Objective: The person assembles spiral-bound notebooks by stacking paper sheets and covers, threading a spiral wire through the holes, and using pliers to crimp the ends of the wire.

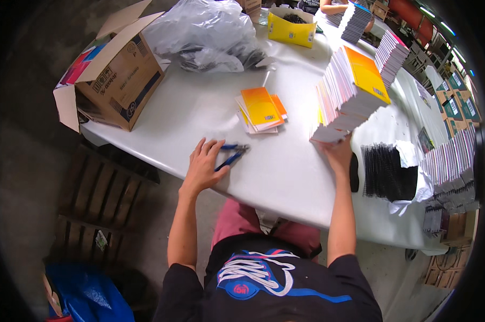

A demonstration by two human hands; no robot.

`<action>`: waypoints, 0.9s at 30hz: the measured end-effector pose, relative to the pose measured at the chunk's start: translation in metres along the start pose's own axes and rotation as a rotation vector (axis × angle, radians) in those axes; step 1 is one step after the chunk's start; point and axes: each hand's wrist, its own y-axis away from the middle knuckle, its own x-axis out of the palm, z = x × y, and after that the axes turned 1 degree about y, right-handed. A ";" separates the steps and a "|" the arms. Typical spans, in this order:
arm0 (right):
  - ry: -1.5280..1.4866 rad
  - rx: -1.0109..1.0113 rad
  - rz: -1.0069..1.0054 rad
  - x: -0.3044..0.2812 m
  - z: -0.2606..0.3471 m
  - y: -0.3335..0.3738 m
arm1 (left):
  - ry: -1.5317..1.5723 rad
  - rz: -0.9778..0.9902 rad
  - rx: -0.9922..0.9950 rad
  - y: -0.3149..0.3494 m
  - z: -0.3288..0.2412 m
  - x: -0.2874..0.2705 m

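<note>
My left hand (pixel 202 162) rests at the near edge of the white table, its fingers and thumb around the spread blue handles of a pair of cutting pliers (pixel 234 155). The jaws point right. Beyond them lies a small uneven pile of orange-yellow notebooks (pixel 259 110). At the right, my right hand (pixel 338 154) is closed at the near bottom end of a tall, leaning stack of notebooks (pixel 345 91) with an orange-yellow cover on top. Part of the fingers is hidden against the stack, so how many notebooks they grip cannot be seen.
An open cardboard box (pixel 119 80) stands at the left edge, beside a large clear plastic bag (pixel 205 32). Black wire binding coils (pixel 387 170) lie right of my right arm. More notebook stacks (pixel 450 161) stand farther right. Another person's arm (pixel 333 7) shows across the table.
</note>
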 end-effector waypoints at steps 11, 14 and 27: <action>0.054 -0.078 0.378 0.087 0.127 -0.006 | 0.152 -0.151 -0.031 -0.086 -0.024 0.024; 0.146 0.113 0.557 0.120 0.122 -0.040 | 0.042 -0.124 -0.058 -0.097 -0.046 0.060; -0.256 0.034 0.263 0.071 0.138 -0.013 | 0.023 -0.198 -0.260 -0.126 -0.048 0.047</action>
